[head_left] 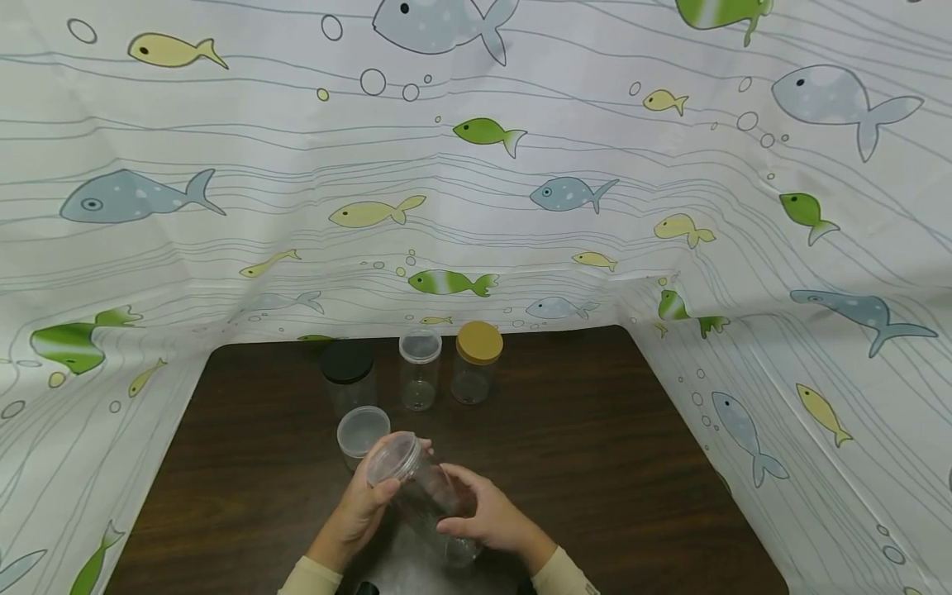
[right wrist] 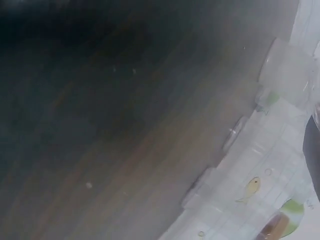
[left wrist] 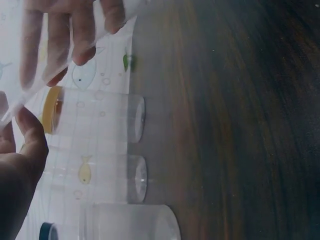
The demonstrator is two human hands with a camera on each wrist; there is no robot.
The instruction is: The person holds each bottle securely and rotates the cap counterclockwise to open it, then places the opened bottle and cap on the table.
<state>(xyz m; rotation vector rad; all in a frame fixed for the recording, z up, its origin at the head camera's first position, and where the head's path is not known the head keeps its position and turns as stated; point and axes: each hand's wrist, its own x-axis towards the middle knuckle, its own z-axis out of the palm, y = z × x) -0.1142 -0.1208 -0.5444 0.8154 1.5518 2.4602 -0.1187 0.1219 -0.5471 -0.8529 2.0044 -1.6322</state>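
A tall clear jar (head_left: 433, 496) with a translucent lid (head_left: 394, 459) is held tilted above the table, its lid end up and to the left. The left hand (head_left: 359, 506) grips it by the lid end, thumb at the front and fingers behind. Lower down, the right hand (head_left: 494, 516) holds the jar's body, thumb across the near side. In the left wrist view, the fingers of the left hand (left wrist: 65, 40) show partly through clear plastic. Just beyond the left hand stands a shorter jar with a translucent lid (head_left: 364, 430). The right wrist view barely shows the right hand.
Behind, on the dark wooden table (head_left: 595, 446), stand a jar with a black lid (head_left: 347, 364), a slim jar with a whitish lid (head_left: 420, 372) and a jar with a yellow lid (head_left: 478, 347). A fish-patterned sheet (head_left: 476, 182) surrounds the table's back and sides.
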